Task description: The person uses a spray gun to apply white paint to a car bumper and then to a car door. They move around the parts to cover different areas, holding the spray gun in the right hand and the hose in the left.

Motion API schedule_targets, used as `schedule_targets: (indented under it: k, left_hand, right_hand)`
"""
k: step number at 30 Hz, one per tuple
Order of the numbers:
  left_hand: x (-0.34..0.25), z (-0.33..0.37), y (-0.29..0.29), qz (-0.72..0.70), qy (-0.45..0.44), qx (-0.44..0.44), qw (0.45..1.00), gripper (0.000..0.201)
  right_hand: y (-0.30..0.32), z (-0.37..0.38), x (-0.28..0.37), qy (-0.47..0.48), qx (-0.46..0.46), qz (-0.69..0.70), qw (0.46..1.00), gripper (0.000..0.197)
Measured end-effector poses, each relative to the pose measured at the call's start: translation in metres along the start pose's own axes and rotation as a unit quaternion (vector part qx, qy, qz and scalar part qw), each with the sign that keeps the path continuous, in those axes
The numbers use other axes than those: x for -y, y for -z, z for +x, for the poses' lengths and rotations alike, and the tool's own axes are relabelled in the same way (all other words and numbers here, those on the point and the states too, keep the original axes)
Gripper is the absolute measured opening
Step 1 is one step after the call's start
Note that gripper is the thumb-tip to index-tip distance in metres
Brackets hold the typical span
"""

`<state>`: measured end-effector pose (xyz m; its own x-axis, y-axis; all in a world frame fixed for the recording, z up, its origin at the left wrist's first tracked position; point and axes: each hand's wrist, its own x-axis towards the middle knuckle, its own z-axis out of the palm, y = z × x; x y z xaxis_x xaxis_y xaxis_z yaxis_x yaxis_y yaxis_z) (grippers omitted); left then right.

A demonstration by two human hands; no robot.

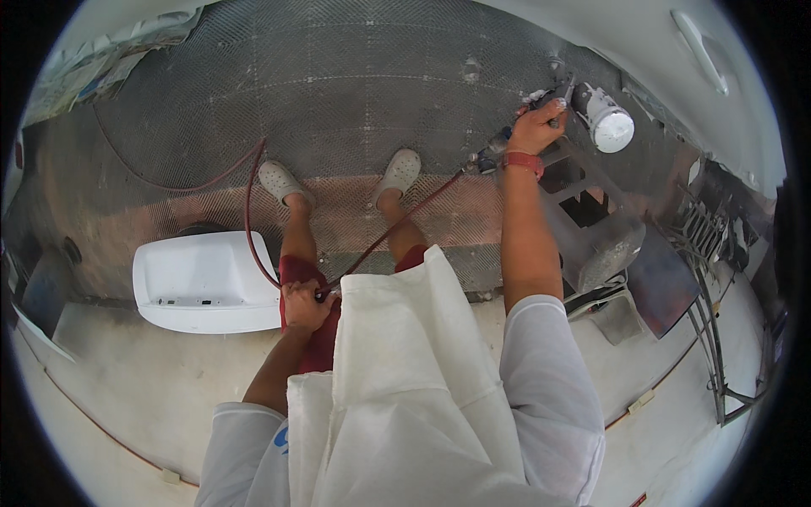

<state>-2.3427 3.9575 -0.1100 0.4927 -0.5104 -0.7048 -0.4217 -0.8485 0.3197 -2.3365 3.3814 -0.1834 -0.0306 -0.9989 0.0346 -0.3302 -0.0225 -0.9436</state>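
My right hand, with a red band at the wrist, is stretched forward and closed round the handle of a spray gun. A white paint-spattered cup sits at the gun's right side. From the gun's base a dark red air hose runs back down to my left. Beside my left thigh, my left hand is wrapped round this hose. The hose bends there and loops forward over the floor. The fingertips of the left hand are partly hidden.
A white curved car panel stands at the left. White bodywork with a door handle curves across the upper right. Grey panels and metal stands crowd the right side. Masking paper hangs upper left. Dark ribbed matting covers the floor.
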Motion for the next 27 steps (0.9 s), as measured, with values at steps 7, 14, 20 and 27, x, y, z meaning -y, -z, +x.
schedule_targets:
  k: [7,14,20,27]
  left_hand:
    - [-0.017,0.014,-0.025,0.013,0.018,0.037,0.999,0.047]
    - [-0.004,0.005,-0.04,-0.045,0.005,0.04,0.998,0.043]
    - [0.008,0.001,-0.021,-0.089,0.033,0.015,0.995,0.03]
    - [0.064,-0.008,-0.026,-0.036,-0.02,0.005,0.999,0.018]
  right_hand:
    - [0.039,0.089,-0.004,0.035,-0.056,-0.055,0.996,0.066]
    - [0.023,0.121,-0.007,-0.024,-0.124,-0.08,0.989,0.065]
    - [-0.029,0.038,-0.029,0.039,-0.092,-0.106,0.989,0.064]
    - [-0.129,-0.131,-0.012,-0.004,0.11,-0.012,0.994,0.06]
